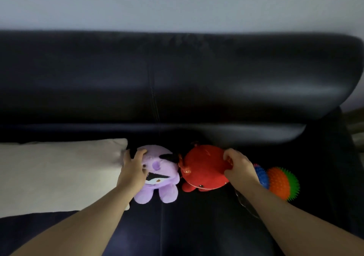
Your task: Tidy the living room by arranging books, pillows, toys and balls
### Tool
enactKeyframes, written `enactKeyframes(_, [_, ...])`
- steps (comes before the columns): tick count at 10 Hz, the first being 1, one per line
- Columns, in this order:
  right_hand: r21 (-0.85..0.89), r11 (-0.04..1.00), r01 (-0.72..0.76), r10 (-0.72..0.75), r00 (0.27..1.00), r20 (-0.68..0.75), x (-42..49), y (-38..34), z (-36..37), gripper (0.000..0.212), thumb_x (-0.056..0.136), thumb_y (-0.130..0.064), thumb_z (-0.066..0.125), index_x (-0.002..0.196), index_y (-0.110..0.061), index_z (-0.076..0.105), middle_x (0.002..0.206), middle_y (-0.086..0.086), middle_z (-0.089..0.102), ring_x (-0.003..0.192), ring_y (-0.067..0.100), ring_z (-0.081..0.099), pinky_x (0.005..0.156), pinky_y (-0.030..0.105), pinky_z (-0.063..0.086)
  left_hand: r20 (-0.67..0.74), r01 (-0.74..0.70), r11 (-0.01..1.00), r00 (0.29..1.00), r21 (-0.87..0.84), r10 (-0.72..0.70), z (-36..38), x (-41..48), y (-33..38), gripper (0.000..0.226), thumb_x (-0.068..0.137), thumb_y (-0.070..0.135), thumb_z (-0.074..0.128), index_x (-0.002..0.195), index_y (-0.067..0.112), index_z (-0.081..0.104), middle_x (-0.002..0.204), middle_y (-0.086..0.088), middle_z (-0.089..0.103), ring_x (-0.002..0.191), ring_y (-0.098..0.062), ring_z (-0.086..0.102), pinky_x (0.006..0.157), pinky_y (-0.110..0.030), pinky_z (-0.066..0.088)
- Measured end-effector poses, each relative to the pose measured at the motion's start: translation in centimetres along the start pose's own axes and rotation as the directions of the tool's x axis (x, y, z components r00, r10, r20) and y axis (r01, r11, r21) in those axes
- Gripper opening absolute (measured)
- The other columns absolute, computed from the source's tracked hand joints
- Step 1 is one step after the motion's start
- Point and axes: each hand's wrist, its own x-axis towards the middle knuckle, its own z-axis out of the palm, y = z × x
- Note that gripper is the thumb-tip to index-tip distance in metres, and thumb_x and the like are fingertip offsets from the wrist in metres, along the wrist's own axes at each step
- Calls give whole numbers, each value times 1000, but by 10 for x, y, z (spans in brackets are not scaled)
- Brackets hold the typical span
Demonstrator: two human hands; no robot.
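Holds a soft purple plush toy (164,170) with the left hand (131,170), fingers spread fairly wide and curled over the toy's head from its left side. Grips a round red plush toy (202,169) with the right hand (239,169), fingers and thumb bent close together and pinching the toy's upper right edge.

Both toys on the seat of a dark leather sofa (197,228), close under the padded backrest (177,74), side by side and touching: purple on the left with its two stubby feet toward the camera, red on the right. A dark horn on the purple toy's head, pointing toward the red one.

Just left of the purple toy, a cream fabric pillow (59,173) lying flat on the seat, its far corner right beside the left hand's outer finger; touching or not, cannot tell.

Right of the red toy, partly hidden behind the right wrist, a spiky rubber ball (279,180) in blue, orange and green, also on the seat.

Reaches in with both bare forearms from the lower edge of the view. Above the backrest, a plain pale wall (177,3).
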Motion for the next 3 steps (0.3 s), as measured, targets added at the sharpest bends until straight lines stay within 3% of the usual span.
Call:
enactKeyframes(1, [-97, 993, -74, 67, 995, -74, -4, -3, 6, 45, 78, 0, 54, 115, -24, 49, 136, -6, 39, 127, 23, 35, 95, 39, 42, 32, 23, 998, 999, 57, -25, 8, -3, 5, 61, 91, 9, 51, 144, 29, 27, 155, -9, -6, 131, -36, 37, 99, -43, 44])
enactKeyframes(2, [-116, 986, -121, 110, 989, -95, -7, -15, 5, 59, 83, -9, 54, 137, -27, 37, 154, -3, 18, 138, 25, 22, 107, 44, 35, 2, 64, 996, 998, 60, -64, 10, -10, 13, 61, 92, 12, 51, 145, 29, 25, 156, -9, -8, 134, -36, 32, 100, -44, 43])
enactKeyframes(3, [-157, 980, -125, 108, 988, -114, -16, -19, 5, 67, 84, -16, 55, 143, -30, 27, 157, -1, 7, 142, 26, 14, 110, 45, 29, -38, 61, 994, 998, 91, -58, 8, -22, 17, 60, 91, 14, 54, 143, 28, 28, 157, -7, -6, 136, -35, 30, 97, -41, 42])
